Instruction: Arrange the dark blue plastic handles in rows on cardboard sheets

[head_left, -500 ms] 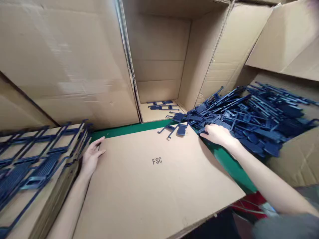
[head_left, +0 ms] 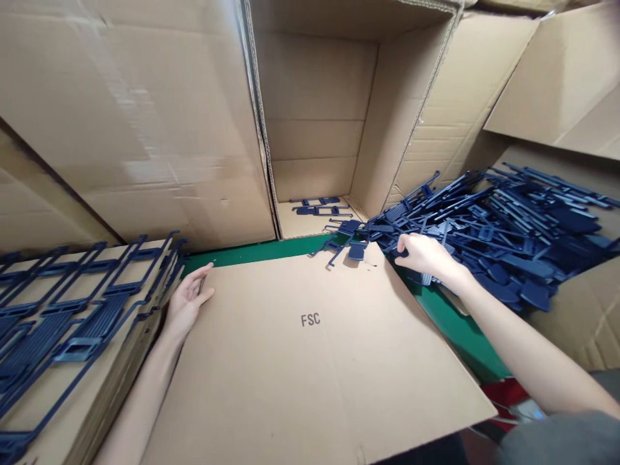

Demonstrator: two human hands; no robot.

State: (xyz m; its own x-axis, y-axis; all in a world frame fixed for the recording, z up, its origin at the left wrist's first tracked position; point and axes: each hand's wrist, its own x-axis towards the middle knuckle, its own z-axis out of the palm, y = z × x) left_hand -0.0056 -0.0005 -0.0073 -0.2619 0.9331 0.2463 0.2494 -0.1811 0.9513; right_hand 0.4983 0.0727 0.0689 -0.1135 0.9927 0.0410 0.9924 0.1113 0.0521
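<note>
From the head view, I see the left hand at the upper left corner of a flat cardboard sheet marked "FSC". Its forearm rises from the lower left along the sheet's side. The fingers point up and slightly right, and the thumb sticks out rightward over the sheet's edge, so the hand stands fairly wide, with a plain gap between thumb and fingers.

The right hand reaches in from the lower right, its forearm slanting up and leftward over the green surface. The knuckles are up and the fingers curl in narrow towards the thumb, at the near left side of a heap of dark blue parts. I can't tell whether the fingertips are closed on one of them.

The sheet lies in front of the person, between the two forearms, with a few loose blue pieces at its far edge. Beyond them stands an open cardboard box with more flat blue parts on its floor. At the left, blue frames lie in rows on a stack of cardboard.
</note>
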